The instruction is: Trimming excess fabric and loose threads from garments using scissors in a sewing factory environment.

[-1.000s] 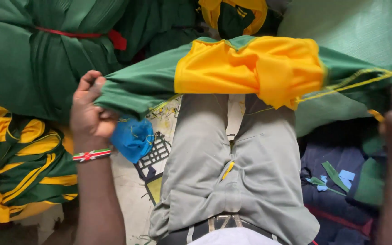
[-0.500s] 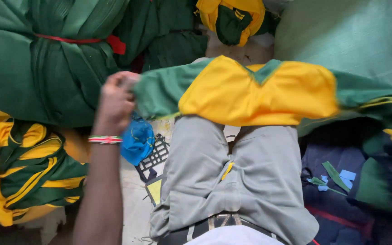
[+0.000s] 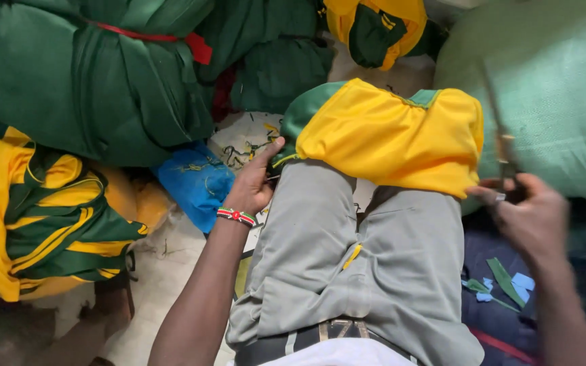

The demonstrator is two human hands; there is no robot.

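Note:
A yellow and green garment [image 3: 388, 135] lies bunched over my knees, on my grey trousers [image 3: 347, 257]. My left hand [image 3: 252, 186], with a striped bead bracelet at the wrist, grips the garment's green left edge, thumb raised. My right hand [image 3: 530, 217] is blurred at the garment's lower right corner. It is closed on a thin metal tool [image 3: 506, 152] that points upward; the tool may be scissors, but the blur hides its shape.
Big green cloth bundles [image 3: 89, 74], one tied with a red strip, fill the top left. A pile of yellow and green garments [image 3: 35, 210] lies at left, beside a blue plastic bag [image 3: 194, 179]. A pale green sack [image 3: 551, 88] stands at right, with cloth scraps [image 3: 496, 281] below it.
The garment, held stretched wide between both hands, is now gathered into a shorter bunch on my knees. My left hand came right to its edge. My right hand moved in with the tool.

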